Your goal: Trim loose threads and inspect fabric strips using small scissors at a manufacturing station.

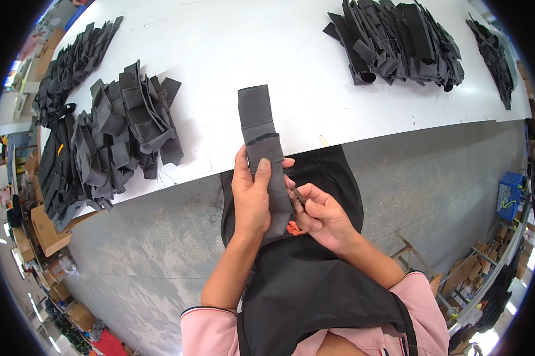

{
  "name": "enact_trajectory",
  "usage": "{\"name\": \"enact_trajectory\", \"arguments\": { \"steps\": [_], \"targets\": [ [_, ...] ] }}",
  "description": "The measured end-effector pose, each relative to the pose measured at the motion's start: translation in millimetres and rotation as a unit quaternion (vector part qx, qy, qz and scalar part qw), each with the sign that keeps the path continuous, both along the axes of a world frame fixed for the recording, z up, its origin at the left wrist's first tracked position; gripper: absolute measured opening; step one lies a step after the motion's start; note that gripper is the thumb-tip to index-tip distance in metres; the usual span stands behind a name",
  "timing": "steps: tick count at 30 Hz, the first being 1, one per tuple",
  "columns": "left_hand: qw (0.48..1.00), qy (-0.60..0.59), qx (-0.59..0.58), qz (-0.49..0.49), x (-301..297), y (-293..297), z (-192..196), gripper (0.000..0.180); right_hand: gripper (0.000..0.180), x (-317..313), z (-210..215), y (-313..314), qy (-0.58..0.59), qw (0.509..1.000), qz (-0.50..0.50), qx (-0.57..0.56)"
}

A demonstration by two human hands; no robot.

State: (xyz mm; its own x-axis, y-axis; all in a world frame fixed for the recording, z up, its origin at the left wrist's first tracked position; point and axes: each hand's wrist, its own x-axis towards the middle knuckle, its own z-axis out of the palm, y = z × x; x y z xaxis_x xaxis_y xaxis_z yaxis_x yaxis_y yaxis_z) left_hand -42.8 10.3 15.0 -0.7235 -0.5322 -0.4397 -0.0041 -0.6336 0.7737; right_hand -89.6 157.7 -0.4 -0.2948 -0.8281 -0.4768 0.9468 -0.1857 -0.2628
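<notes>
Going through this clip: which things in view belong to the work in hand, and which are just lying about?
In the work:
- dark grey fabric strip, in the left hand
- small dark tool, in the right hand
- probably the piles of similar pieces

Apparently lying about:
- blue basket
- cardboard box

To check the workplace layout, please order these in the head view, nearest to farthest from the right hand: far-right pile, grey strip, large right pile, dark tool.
1. Dark tool: held in the right hand.
2. Grey strip: just left, in the left hand.
3. Large right pile: ahead and right, on the table.
4. Far-right pile: farther right on the table.
</notes>
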Motion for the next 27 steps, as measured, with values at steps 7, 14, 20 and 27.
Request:
{"name": "enact_trajectory", "arguments": {
  "steps": [7,14,20,27],
  "targets": [
    [0.999,-0.037,-0.009,0.01,16.8,-8.3,-13.7,0.029,0.027,-47.0,12.1,19.6,0.212,0.956,-0.199,0.018],
    [0.999,-0.027,0.044,-0.002,9.7,-8.5,-3.9,0.021,0.029,-16.3,17.2,16.0,0.727,0.64,0.021,0.249],
    [0.999,-0.024,0.046,-0.006,9.7,-7.4,-2.5,0.02,0.032,-17.6,17.5,10.8,0.773,0.597,0.02,0.211],
    [0.998,-0.031,0.043,-0.033,9.7,-3.6,0.1,0.021,0.034,-17.0,23.0,6.8,0.814,0.538,0.026,0.218]
  ]
}}
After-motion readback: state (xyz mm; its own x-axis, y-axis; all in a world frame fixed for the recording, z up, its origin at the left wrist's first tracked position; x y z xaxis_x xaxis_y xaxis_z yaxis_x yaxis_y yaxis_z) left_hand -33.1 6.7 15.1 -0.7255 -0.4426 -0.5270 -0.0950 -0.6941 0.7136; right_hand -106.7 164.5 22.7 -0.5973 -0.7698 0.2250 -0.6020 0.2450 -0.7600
